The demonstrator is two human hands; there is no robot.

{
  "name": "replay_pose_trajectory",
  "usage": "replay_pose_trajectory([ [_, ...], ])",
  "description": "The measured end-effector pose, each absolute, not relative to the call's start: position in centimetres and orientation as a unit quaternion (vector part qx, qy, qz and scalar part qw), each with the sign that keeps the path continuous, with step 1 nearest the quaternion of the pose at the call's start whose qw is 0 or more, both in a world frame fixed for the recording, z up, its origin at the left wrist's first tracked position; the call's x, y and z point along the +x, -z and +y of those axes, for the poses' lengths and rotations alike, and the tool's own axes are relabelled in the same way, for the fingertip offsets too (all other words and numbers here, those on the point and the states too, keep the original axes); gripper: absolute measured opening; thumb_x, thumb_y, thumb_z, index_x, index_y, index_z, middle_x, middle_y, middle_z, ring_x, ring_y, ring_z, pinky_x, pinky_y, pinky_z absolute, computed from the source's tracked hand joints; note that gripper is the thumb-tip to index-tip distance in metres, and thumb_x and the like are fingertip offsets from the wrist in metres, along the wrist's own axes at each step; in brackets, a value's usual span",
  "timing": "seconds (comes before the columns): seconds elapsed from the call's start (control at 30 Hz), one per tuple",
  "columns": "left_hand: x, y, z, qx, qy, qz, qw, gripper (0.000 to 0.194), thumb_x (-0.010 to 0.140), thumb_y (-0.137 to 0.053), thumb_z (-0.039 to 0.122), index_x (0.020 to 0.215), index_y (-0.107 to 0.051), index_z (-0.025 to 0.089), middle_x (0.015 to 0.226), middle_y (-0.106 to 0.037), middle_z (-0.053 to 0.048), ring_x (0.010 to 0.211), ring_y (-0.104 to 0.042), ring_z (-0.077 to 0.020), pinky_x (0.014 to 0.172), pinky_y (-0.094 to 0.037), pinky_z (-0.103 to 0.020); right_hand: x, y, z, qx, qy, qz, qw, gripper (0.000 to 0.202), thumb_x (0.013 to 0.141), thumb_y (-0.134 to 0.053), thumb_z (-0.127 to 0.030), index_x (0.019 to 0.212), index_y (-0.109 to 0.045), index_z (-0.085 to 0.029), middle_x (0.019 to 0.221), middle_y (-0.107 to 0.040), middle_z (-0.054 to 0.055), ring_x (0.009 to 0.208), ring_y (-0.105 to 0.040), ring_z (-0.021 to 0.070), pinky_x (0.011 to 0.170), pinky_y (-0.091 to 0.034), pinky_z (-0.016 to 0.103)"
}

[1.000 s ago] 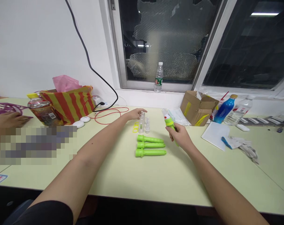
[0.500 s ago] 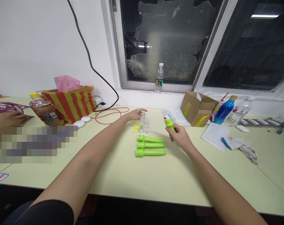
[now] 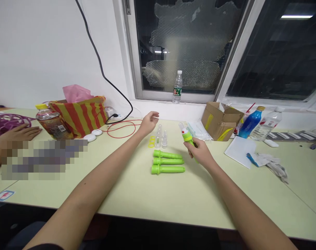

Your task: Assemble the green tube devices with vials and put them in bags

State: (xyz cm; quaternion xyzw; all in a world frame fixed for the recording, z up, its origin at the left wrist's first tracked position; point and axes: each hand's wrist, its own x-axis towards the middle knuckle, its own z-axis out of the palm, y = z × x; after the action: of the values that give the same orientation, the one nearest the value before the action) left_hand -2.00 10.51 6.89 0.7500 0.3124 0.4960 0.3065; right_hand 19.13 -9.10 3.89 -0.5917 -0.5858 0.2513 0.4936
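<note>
On the table (image 3: 137,194), a striped bag (image 3: 81,119) is set at the back left and a box (image 3: 219,121) at the back right. The left hand (image 3: 149,123) is held loosely curled, with nothing seen in it; by the right hand (image 3: 199,150), a green tube (image 3: 188,136) is gripped at a tilt. Three loose tubes (image 3: 169,169) are laid nearer, parted from the left hand by clear caps (image 3: 158,141) and yellow rings (image 3: 151,142).

this looks like a shared workroom or office: a long pale table (image 3: 147,196) bears green plastic tubes (image 3: 171,169), a co-worker's hand (image 3: 24,132) is at its left, and a power strip (image 3: 119,117) sits by the white wall (image 3: 43,45).
</note>
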Motion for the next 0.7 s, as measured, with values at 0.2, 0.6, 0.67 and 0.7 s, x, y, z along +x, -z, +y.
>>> replay_pose_trajectory([
  [0.2,-0.1,-7.6,0.5,0.766,-0.428,0.089,0.472,0.041,0.084,-0.064,0.029,0.123,-0.055,0.017,0.121,-0.063,-0.014,0.108,-0.062,-0.0215,0.092,-0.050,-0.036,18.3,-3.4,-9.1,-0.592,-0.215,-0.628,0.457,0.028,0.084,-0.057,-0.041,0.069,-0.048,-0.020,0.055,-0.046,-0.005,0.052,-0.041,0.0117,0.051,-0.028,0.026],
  [0.6,-1.9,-8.1,1.2,0.765,-0.431,0.206,0.432,0.038,0.081,-0.068,0.041,0.107,-0.064,0.015,0.105,-0.068,-0.010,0.096,-0.064,-0.0195,0.085,-0.051,-0.032,18.2,-3.3,-9.0,-0.595,-0.174,-0.654,0.433,0.027,0.081,-0.055,-0.041,0.065,-0.046,-0.020,0.059,-0.039,-0.004,0.057,-0.036,0.0120,0.053,-0.025,0.026],
  [0.67,-2.0,-8.9,1.9,0.773,-0.443,0.219,0.398,0.037,0.080,-0.069,0.043,0.103,-0.065,0.014,0.099,-0.069,-0.009,0.090,-0.064,-0.0183,0.081,-0.050,-0.030,18.5,-3.3,-8.8,-0.601,-0.167,-0.648,0.438,0.029,0.081,-0.055,-0.042,0.065,-0.046,-0.020,0.059,-0.040,-0.004,0.058,-0.037,0.0125,0.053,-0.026,0.026],
  [0.7,-2.0,-9.4,2.5,0.777,-0.449,0.230,0.376,0.036,0.079,-0.069,0.043,0.100,-0.066,0.014,0.095,-0.069,-0.008,0.087,-0.064,-0.0176,0.079,-0.050,-0.030,18.6,-3.2,-8.8,-0.605,-0.163,-0.643,0.441,0.029,0.081,-0.055,-0.043,0.065,-0.046,-0.020,0.059,-0.042,-0.004,0.058,-0.038,0.0127,0.054,-0.026,0.026],
])
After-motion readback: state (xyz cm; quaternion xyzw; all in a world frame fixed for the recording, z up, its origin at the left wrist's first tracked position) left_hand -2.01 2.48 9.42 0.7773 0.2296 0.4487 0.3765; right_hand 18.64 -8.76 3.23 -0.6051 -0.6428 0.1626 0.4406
